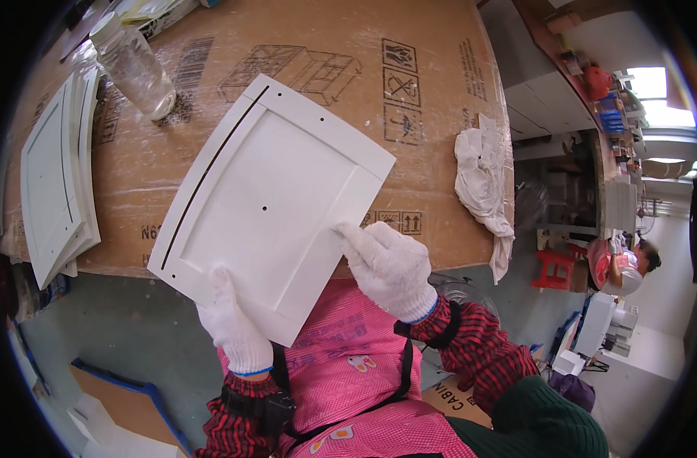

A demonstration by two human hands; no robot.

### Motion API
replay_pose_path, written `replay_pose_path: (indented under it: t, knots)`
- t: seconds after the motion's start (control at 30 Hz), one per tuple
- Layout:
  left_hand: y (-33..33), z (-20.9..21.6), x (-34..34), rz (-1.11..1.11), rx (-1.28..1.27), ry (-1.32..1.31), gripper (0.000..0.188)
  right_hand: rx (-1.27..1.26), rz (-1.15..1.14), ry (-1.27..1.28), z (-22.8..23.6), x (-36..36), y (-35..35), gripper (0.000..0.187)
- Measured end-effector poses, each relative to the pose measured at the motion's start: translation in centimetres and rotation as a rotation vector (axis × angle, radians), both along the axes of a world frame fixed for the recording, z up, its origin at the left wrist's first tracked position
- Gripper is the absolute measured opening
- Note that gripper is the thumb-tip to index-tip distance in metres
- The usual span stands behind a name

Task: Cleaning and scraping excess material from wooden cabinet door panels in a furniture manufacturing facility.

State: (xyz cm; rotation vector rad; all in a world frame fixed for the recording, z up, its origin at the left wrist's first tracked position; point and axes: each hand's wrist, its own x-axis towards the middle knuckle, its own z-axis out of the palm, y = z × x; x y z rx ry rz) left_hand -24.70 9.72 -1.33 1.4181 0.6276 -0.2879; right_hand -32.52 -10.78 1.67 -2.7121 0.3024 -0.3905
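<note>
A white cabinet door panel point(260, 179) with a recessed middle, a dark slot along one side and small holes lies tilted over the near edge of the cardboard-covered table. My left hand point(238, 324), in a white knit glove, grips the panel's near edge with the thumb on top. The gloved right hand point(390, 269) is over the panel's right side. Its fingers are curled together, and the forefinger tip touches the frame beside the recess. Whatever those fingers may hold is hidden.
More white panels point(54, 175) are stacked at the table's left. A clear bottle point(138, 72) with a white cap stands behind them. A crumpled white cloth point(482, 179) hangs over the right edge. Farther right, a person point(627, 271) sits near a red stool point(553, 269).
</note>
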Motion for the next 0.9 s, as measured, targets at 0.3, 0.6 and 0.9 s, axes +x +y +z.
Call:
replay_pose_path:
  t: [0.3, 0.6, 0.9]
  knots:
    - [-0.1, 0.14, -0.01, -0.028, 0.042, 0.03, 0.06, -0.014, 0.073, -0.005, -0.18, -0.62, -0.21, 0.029]
    - [0.08, 0.04, -0.1, -0.035, 0.016, 0.007, 0.063, -0.015, 0.001, 0.0, -0.06, -0.06, 0.0, 0.029]
    - [-0.01, 0.13, -0.1, -0.027, 0.035, 0.01, 0.066, -0.022, 0.029, -0.016, -0.26, -0.31, 0.17, 0.026]
